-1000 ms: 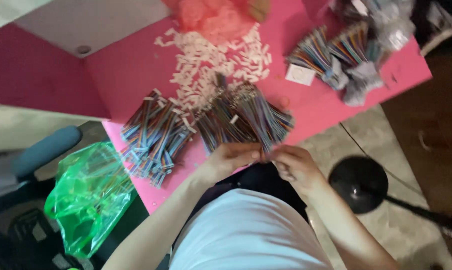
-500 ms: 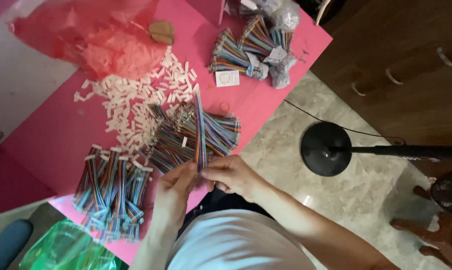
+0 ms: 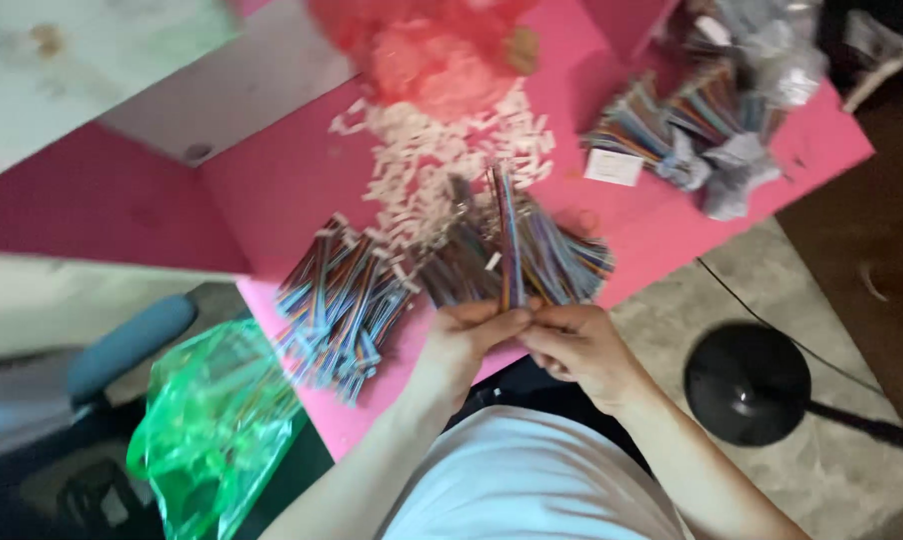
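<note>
Both hands meet at the near edge of the pink table [image 3: 292, 190]: the left hand [image 3: 469, 340] and right hand [image 3: 575, 345] have their fingers closed on the lower end of a thin wire strip [image 3: 508, 235] that stands up over a wire pile [image 3: 517, 262]. Another wire bundle [image 3: 342, 300] lies just left of it, with white clips [image 3: 442, 160] scattered behind. A green bag [image 3: 212, 425] hangs below the table's edge.

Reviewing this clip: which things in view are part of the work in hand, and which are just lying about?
In hand:
- left hand and right hand, pinching one strip of multicoloured wires
- wire pile behind it
- second wire pile
- white connector pieces

Lying about:
- bagged wire bundles
- red plastic bag
- green plastic bag
- black round stand base
- blue chair arm
</note>
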